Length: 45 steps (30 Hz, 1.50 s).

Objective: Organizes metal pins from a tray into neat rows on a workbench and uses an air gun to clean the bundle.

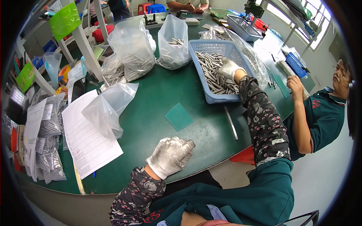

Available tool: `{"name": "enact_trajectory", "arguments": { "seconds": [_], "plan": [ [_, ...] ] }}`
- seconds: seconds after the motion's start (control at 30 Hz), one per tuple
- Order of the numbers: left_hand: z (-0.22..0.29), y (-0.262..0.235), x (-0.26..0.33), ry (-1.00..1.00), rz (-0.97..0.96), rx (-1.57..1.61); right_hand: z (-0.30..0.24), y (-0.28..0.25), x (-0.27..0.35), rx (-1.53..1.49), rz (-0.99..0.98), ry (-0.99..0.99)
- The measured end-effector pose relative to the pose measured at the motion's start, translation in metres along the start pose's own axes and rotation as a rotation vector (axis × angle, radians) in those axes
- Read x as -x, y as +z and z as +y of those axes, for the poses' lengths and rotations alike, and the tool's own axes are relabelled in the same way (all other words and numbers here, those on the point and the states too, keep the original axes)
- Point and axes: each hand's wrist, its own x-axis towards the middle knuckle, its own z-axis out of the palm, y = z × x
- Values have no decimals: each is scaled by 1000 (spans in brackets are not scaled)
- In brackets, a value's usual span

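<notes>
In the head view, the right hand reaches into metal pins heaped in a blue basket on the green counter, its grip too hidden to tell, while the left hand, grip curled together, sits near a green square sheet.

A big green table is filling the middle of the room. White posts are standing on its left side. Far away, a red stool and a blue stool are sitting side by side. Far right, a window is glowing beside a pale wall. Pale floor is showing near right.
</notes>
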Motion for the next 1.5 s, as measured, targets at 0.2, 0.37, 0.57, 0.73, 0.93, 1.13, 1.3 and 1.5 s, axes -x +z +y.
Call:
{"name": "enact_trajectory", "arguments": {
  "seconds": [0.2,0.37,0.57,0.73,0.93,1.13,1.3,1.5],
  "plan": [
    [1,-2,-2,16,10,12,-23,-9,-5,-572,-302,222],
    [-2,2,-4,27,-6,10,-18,-18,4,-423,-369,158],
    [-1,1,-1,27,-18,-8,-31,-32,21,-457,-510,18],
    [1,2,1,27,-8,-2,-46,-31,22,-191,-466,126],
    [2,0,-4,16,-57,-5,-40,-36,39,-295,-332,127],
    [1,-2,-4,7,-44,-9,-34,-21,35,-295,-140,16],
    [1,-1,-3,9,-44,-11,-35,-19,35,-244,-87,-40],
    [2,1,0,7,-29,5,-38,-13,33,-280,-53,-15]
  ]
}}
